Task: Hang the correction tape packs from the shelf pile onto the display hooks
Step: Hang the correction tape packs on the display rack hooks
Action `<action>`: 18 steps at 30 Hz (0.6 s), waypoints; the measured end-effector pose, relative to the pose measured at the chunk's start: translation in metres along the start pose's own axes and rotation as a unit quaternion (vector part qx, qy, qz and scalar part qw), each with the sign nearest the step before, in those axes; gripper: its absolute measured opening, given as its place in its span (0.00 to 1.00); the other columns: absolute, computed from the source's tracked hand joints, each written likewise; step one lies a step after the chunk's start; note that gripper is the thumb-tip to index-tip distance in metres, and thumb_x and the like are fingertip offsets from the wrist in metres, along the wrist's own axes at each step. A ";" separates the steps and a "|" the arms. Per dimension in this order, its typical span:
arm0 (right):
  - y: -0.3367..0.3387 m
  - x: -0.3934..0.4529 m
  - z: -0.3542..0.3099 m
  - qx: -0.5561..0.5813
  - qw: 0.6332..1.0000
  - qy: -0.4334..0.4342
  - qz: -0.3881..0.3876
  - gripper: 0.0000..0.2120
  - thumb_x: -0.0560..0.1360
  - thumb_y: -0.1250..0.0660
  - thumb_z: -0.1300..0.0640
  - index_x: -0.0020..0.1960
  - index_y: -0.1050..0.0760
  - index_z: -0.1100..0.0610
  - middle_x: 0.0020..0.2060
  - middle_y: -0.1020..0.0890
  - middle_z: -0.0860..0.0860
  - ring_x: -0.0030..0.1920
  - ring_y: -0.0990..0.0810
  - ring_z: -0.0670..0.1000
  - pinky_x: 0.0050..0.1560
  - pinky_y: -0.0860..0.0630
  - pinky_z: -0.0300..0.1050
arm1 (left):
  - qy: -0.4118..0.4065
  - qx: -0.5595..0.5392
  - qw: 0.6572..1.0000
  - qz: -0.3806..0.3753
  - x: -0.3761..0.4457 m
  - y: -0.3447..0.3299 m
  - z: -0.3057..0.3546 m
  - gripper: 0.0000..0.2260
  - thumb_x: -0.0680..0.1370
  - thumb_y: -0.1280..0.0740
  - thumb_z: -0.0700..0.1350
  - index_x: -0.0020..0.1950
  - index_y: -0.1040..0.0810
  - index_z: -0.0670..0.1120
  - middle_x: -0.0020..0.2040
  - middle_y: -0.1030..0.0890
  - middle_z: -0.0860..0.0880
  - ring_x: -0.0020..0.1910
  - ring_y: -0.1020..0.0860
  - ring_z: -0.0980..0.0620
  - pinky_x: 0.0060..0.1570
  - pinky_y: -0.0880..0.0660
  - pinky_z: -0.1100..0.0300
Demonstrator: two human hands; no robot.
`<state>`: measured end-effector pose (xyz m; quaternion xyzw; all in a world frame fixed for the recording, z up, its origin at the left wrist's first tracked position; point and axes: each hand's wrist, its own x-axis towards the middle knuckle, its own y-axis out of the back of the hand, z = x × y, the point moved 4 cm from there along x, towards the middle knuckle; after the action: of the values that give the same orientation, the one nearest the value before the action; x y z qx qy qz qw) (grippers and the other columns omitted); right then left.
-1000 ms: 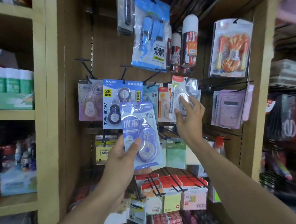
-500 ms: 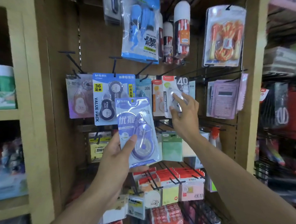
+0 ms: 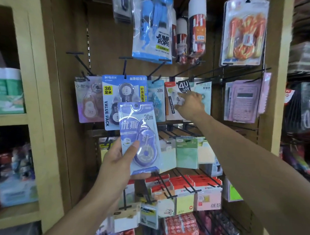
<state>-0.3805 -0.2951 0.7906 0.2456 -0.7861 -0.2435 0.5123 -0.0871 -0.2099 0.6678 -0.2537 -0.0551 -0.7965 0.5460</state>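
My left hand (image 3: 117,161) grips a purple correction tape pack (image 3: 137,134) by its lower half and holds it upright in front of the display. My right hand (image 3: 190,105) reaches to the middle hook row; its index finger and thumb pinch the blister of a white pack marked 40 (image 3: 182,86), which hangs from a black hook (image 3: 184,73). On the same row hang a blue value pack (image 3: 114,96), a lilac pack (image 3: 87,101) and a teal 30m pack (image 3: 156,94).
Blue jump rope bag (image 3: 152,25) and orange one (image 3: 244,32) hang above. Pink calculators (image 3: 242,101) hang to the right. Sticky-note packs (image 3: 186,152) and long black hooks (image 3: 188,183) jut out below my arms. Wooden shelves (image 3: 12,118) stand at left.
My right hand has pushed the white pack back along its hook towards the panel. My left hand keeps the purple pack in about the same place.
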 end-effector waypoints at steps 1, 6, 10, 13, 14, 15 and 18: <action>0.005 -0.012 -0.007 0.046 0.999 -0.006 0.028 0.30 0.77 0.30 0.47 0.77 0.32 0.49 0.76 0.33 0.56 0.77 0.40 0.60 0.73 0.36 0.60 | 0.001 -0.002 1.000 0.004 0.001 0.001 0.000 0.11 0.84 0.36 0.46 0.64 0.19 0.56 0.56 0.12 0.56 0.50 0.12 0.53 0.40 0.15 0.52; 0.021 -0.141 -0.057 0.313 0.932 0.129 0.132 0.21 0.81 0.33 0.47 0.73 0.26 0.49 0.70 0.28 0.45 0.74 0.32 0.48 0.74 0.33 0.52 | 0.008 -0.039 0.999 0.018 0.002 -0.008 -0.005 0.11 0.84 0.36 0.45 0.65 0.19 0.54 0.55 0.12 0.54 0.50 0.12 0.50 0.44 0.14 0.48; -0.003 -0.220 -0.081 0.253 0.930 0.254 0.081 0.25 0.79 0.32 0.46 0.75 0.28 0.51 0.77 0.33 0.47 0.78 0.38 0.48 0.76 0.43 0.36 | 0.070 -0.137 0.987 0.041 0.005 -0.022 -0.012 0.13 0.87 0.40 0.47 0.64 0.18 0.52 0.56 0.12 0.46 0.53 0.13 0.44 0.52 0.16 0.42; -0.015 -0.227 -0.077 0.271 0.936 0.216 0.066 0.25 0.79 0.31 0.45 0.74 0.28 0.45 0.79 0.38 0.43 0.80 0.44 0.47 0.76 0.46 0.33 | 0.104 -0.174 0.978 0.043 0.004 -0.029 -0.017 0.14 0.87 0.41 0.49 0.68 0.19 0.50 0.61 0.14 0.46 0.59 0.15 0.40 0.55 0.18 0.37; -0.014 -0.227 -0.074 0.290 0.934 0.198 0.067 0.24 0.78 0.29 0.46 0.74 0.27 0.45 0.79 0.38 0.42 0.80 0.44 0.45 0.76 0.45 0.32 | 0.100 -0.161 0.981 0.040 0.005 -0.029 -0.019 0.14 0.87 0.41 0.49 0.68 0.20 0.51 0.62 0.14 0.47 0.59 0.15 0.41 0.57 0.18 0.36; -0.012 -0.226 -0.073 0.308 0.931 0.183 0.072 0.24 0.77 0.28 0.48 0.73 0.26 0.45 0.79 0.38 0.42 0.79 0.43 0.44 0.75 0.45 0.31 | 0.089 -0.142 0.985 0.032 0.006 -0.029 -0.020 0.14 0.87 0.42 0.48 0.68 0.20 0.52 0.62 0.14 0.48 0.59 0.15 0.42 0.58 0.19 0.36; -0.005 -0.226 -0.077 0.345 0.922 0.161 0.074 0.25 0.76 0.26 0.52 0.72 0.25 0.45 0.79 0.37 0.42 0.78 0.42 0.38 0.74 0.43 0.30 | 0.047 -0.094 0.994 0.021 0.009 -0.026 -0.014 0.13 0.87 0.42 0.47 0.63 0.18 0.55 0.61 0.14 0.51 0.51 0.14 0.47 0.53 0.16 0.42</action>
<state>-0.2286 -0.1655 0.6594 0.3840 -0.7440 0.1245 0.5324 -0.1179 -0.2121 0.6651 -0.2678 0.0513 -0.7975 0.5381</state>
